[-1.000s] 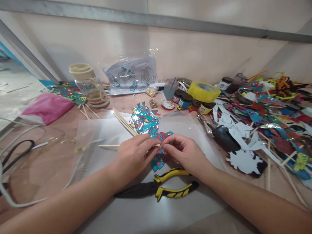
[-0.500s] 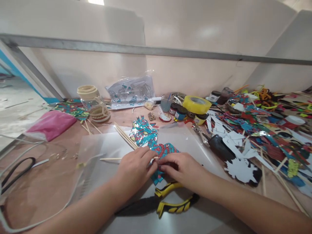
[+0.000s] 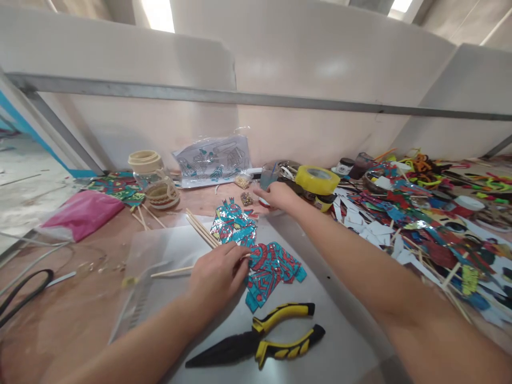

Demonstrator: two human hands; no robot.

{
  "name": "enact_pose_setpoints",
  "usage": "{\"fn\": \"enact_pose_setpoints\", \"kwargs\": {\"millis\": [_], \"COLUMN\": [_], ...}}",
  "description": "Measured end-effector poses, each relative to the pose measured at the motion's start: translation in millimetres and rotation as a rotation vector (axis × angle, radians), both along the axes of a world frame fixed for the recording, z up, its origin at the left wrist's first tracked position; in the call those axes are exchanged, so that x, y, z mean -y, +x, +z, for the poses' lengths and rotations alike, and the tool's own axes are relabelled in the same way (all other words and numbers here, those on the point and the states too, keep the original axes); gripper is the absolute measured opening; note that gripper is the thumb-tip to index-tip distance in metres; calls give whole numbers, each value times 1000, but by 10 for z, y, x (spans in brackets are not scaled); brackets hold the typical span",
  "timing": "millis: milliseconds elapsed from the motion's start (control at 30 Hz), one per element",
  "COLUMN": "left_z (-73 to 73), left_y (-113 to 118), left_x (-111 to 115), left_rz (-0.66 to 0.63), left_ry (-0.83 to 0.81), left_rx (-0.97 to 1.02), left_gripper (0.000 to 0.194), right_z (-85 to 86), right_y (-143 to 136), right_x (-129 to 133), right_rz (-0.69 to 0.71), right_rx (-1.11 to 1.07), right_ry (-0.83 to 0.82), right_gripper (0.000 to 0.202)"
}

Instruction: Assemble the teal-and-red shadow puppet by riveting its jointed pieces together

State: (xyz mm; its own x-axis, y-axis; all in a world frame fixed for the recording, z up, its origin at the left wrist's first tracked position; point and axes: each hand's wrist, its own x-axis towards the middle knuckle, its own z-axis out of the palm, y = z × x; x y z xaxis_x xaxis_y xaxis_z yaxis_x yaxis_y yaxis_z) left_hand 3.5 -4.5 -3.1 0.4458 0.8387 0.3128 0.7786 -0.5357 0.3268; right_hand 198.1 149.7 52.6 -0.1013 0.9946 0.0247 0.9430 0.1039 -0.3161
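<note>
My left hand (image 3: 220, 274) is closed around a thin wooden stick (image 3: 172, 272), whose free end points left. The stick's other end reaches a shiny cut-out figure piece (image 3: 272, 269), coloured turquoise and red, lying right of the hand. A second shiny cut-out piece (image 3: 234, 221) lies just behind it. My right hand (image 3: 278, 196) is stretched far forward, fingertips pinched together at a small round lid (image 3: 264, 202). The hand partly covers this lid, and anything between the fingers is hidden. Several bare wooden sticks (image 3: 202, 229) lie beyond my left hand.
Yellow-and-black pliers (image 3: 260, 338) lie on the translucent sheet (image 3: 336, 320) in front. Small bead bags (image 3: 246, 199), a cup of cloudy liquid (image 3: 269, 175) and a yellow tape roll (image 3: 318, 180) stand behind. Paper cut-outs (image 3: 362, 224) crowd the right; a jar (image 3: 156, 181) stands left.
My right hand has left the turquoise-and-red piece and moved forward to the small lid. My left hand stays on the stick. The pliers and the front piece are now uncovered.
</note>
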Motion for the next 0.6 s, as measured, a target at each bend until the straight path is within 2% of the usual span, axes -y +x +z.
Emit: {"fn": "enact_pose_setpoints", "kwargs": {"millis": [67, 167, 233, 333, 467, 533, 600], "left_z": [-2, -2, -3, -11, -17, -13, -4], "left_y": [-5, -5, 0, 9, 8, 2, -3], "left_x": [-4, -7, -4, 5, 13, 15, 16], "left_rz": [-5, -21, -35, -33, -36, -43, -50], "left_ry": [15, 19, 22, 31, 45, 50, 53], "left_rx": [-3, -3, 3, 7, 5, 1, -5], "left_gripper": [23, 22, 23, 23, 22, 22, 22], "right_z": [-154, -331, -394, -415, -266, -90, 128], "right_y": [-65, -48, -10, -15, -102, -54, 111], "right_x": [-115, -151, -162, -205, -154, -13, 193], "right_rz": [-55, -126, -155, -157, -113, -78, -36], "right_rx": [-10, -31, -62, -144, -312, -403, -486], "right_ry": [-5, 43, 51, 2, 48, 125, 186], "right_gripper": [56, 54, 51, 37, 31, 31, 37]}}
